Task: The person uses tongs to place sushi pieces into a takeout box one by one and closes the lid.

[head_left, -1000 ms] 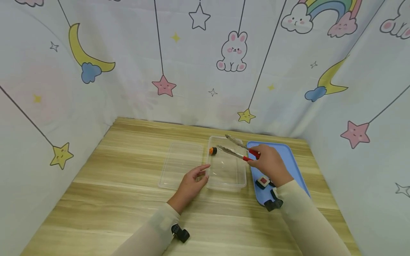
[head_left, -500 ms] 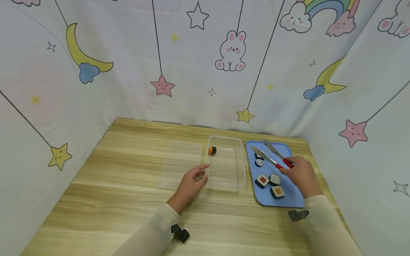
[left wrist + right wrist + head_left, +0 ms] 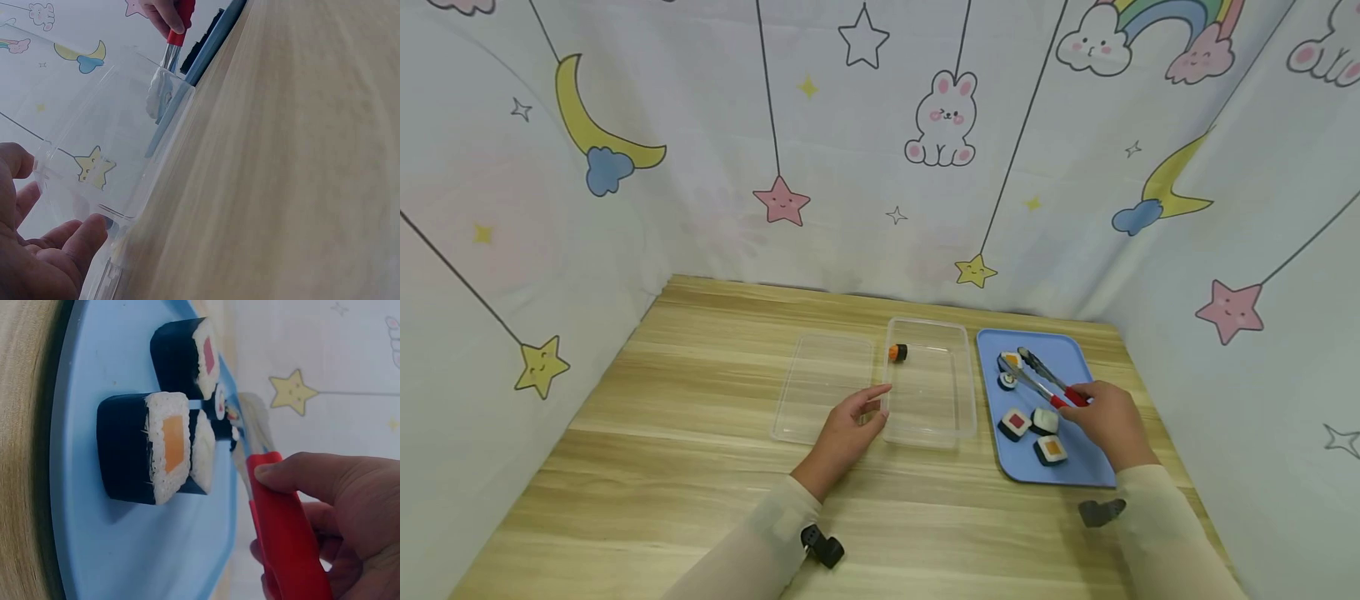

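Observation:
My right hand [image 3: 1108, 421] grips the red handles of metal tongs [image 3: 1037, 385] over the blue tray [image 3: 1082, 468]. The tongs' arms are spread, their tips on either side of or near a sushi roll [image 3: 1011, 360] at the tray's far left; contact is unclear. A small round roll [image 3: 1007, 381] lies just in front. Nearer sit rolls with a red centre [image 3: 1014, 424], a pale top [image 3: 1044, 421] and an orange centre [image 3: 172, 445]. My left hand [image 3: 847, 429] touches the left side of a clear plastic box [image 3: 967, 392] with its fingertips. Inside lies an orange-and-black sushi piece [image 3: 898, 352].
A clear flat lid [image 3: 820, 387] lies on the wooden table [image 3: 700, 467], left of the box. White patterned curtains [image 3: 850, 242] enclose the table at the back and sides. The box stands between lid and tray.
The right hand has carried the tongs rightward from above the box to the tray, then lowered their tips towards the far roll. The left hand stays at the box.

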A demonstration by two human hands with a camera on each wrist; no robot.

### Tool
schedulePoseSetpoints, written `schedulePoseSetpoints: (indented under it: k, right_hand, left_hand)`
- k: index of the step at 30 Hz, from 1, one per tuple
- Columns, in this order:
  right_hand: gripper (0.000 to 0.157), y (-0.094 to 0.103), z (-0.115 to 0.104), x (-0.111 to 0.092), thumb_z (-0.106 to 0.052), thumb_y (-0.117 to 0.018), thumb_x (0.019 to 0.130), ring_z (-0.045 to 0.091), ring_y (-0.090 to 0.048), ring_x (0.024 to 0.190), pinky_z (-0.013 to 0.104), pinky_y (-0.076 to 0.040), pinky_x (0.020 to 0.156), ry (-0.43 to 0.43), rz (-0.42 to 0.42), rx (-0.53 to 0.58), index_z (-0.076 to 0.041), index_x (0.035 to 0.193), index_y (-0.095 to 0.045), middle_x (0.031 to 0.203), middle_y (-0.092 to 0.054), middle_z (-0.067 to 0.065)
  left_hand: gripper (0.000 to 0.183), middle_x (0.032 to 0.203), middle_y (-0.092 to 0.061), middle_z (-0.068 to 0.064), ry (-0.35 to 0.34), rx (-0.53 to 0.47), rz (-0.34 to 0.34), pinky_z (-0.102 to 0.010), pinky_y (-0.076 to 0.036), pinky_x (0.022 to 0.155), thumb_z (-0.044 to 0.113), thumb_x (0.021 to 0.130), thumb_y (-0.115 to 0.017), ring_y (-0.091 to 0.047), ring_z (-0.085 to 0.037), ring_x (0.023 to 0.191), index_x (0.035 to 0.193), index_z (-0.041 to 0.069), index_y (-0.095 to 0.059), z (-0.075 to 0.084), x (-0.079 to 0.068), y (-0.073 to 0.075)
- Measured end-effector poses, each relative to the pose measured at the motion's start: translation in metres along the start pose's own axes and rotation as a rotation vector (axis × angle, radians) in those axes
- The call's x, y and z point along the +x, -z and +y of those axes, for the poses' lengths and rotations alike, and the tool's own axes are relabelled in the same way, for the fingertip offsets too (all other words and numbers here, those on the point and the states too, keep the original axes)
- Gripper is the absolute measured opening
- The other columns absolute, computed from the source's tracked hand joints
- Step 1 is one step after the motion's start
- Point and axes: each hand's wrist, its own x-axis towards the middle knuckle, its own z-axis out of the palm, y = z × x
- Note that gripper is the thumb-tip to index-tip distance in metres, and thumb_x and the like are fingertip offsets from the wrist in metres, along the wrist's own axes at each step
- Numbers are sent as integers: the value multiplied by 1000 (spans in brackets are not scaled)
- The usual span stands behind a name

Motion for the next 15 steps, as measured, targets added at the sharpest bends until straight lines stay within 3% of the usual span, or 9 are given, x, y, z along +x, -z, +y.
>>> schedulePoseSetpoints:
  k: [15]
  right_hand:
    - [54,0,1,2,-27,-82,88,40,-60,101,54,-52,83,25,15,-15,7,127,-70,122,-67,30]
  left_hand:
    - [42,149,-57,-6,-3,9,2,-59,-44,108,14,101,-67,-59,-31,131,142,23,-65,-1,1,-1]
